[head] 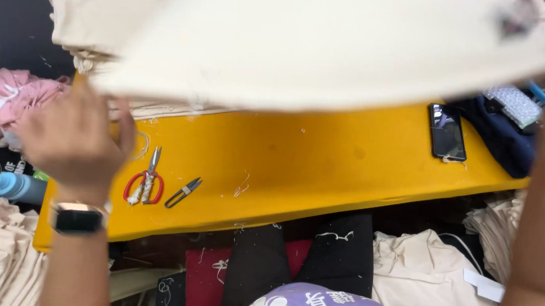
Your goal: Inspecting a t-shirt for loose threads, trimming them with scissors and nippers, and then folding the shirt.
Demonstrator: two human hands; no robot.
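A large cream cloth (329, 43) is lifted and spread across the top of the view, blurred by motion. My left hand (75, 138) grips its lower left edge, a dark watch on the wrist. On the right only my forearm (543, 207) shows, rising to the cloth's right edge; that hand is hidden behind or above the cloth. Under the cloth lies a yellow table (322, 162). Red-handled scissors (146, 180) and small dark thread snips (183, 192) rest on it near my left hand.
A black phone (446, 131) lies on the table's right part beside dark blue fabric (506, 139). Pink cloth (11, 96) and a blue bottle (15, 187) are at the left. Cream garments (429, 276) are piled below the table on both sides.
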